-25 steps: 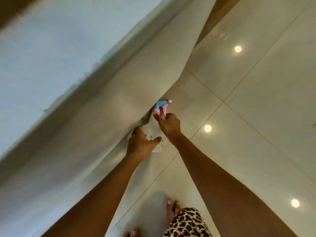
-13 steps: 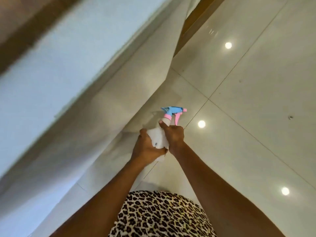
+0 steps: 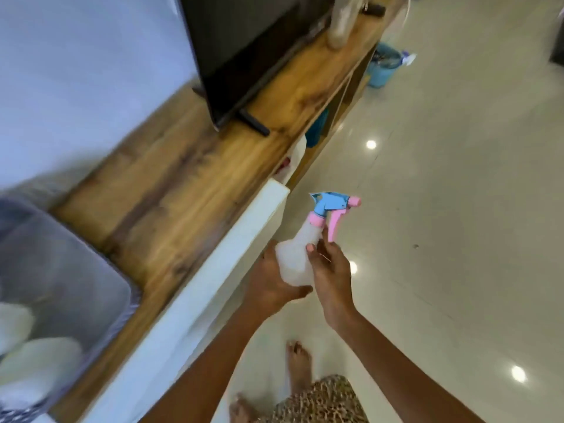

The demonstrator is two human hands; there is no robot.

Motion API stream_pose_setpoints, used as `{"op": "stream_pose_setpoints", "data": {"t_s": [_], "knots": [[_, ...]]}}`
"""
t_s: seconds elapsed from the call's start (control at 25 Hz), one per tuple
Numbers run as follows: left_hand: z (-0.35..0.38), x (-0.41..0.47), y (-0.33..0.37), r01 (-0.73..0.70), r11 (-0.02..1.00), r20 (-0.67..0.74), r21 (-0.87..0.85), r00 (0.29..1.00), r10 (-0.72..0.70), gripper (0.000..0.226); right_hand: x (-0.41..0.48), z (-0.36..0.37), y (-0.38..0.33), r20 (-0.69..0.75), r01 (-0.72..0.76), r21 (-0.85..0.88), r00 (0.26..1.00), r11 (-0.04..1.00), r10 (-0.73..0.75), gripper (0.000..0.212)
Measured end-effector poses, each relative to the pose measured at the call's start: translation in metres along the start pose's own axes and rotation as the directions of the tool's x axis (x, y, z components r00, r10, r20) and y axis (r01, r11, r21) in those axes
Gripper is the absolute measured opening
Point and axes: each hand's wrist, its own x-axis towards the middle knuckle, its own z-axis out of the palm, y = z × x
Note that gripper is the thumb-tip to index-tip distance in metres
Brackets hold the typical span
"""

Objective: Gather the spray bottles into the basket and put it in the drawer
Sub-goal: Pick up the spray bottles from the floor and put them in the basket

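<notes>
Above the glossy floor (image 3: 457,209) at frame centre, the spray bottle (image 3: 296,259) is being clasped by the left grip (image 3: 270,285) and pinched at its neck by the right grip (image 3: 332,270), nozzle aimed upper right, away from the basket (image 3: 76,245) on the counter (image 3: 189,184) at lower left.

I read this as home living room: flat television (image 3: 244,50) on low wooden table (image 3: 183,184) with open shelves, glossy tiled floor (image 3: 457,178), blue bucket (image 3: 383,70), bare foot (image 3: 299,370).
</notes>
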Motion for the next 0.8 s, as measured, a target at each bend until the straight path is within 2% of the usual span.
{"op": "stream_pose_setpoints", "data": {"t_s": [0.08, 0.16, 0.36, 0.48, 0.56, 0.68, 0.8], "knots": [[-0.046, -0.027, 0.023, -0.059, 0.998, -0.032, -0.030, 0.998, 0.058, 0.075, -0.027, 0.001, -0.051, 0.094, 0.080, 0.024, 0.992, 0.996, -0.082, 0.021], [-0.098, -0.058, 0.043, -0.123, 0.991, -0.068, -0.042, 0.990, 0.120, 0.081, -0.052, 0.007, -0.108, 0.243, 0.146, 0.067, 0.957, 0.987, -0.158, 0.027], [-0.208, -0.136, 0.076, -0.218, 0.974, -0.158, 0.066, 0.961, 0.226, 0.094, -0.117, 0.045, -0.216, 0.551, 0.318, 0.043, 0.783, 0.947, -0.288, 0.034], [-0.245, -0.176, 0.077, -0.214, 0.977, -0.177, 0.020, 0.961, 0.214, 0.093, -0.157, 0.077, -0.242, 0.617, 0.434, 0.034, 0.699, 0.900, -0.360, 0.034], [-0.260, -0.203, 0.066, -0.181, 0.983, -0.314, -0.018, 0.935, 0.167, 0.093, -0.183, 0.103, -0.246, 0.625, 0.474, 0.021, 0.681, 0.880, -0.382, 0.035], [-0.277, -0.234, 0.046, -0.122, 0.991, -0.595, -0.048, 0.801, 0.069, 0.092, -0.210, 0.150, -0.242, 0.632, 0.532, -0.002, 0.657, 0.847, -0.411, 0.049], [-0.290, -0.241, 0.024, -0.051, 0.996, -0.678, -0.071, 0.735, -0.011, 0.086, -0.220, 0.189, -0.230, 0.643, 0.593, -0.063, 0.639, 0.803, -0.421, 0.048]]}}
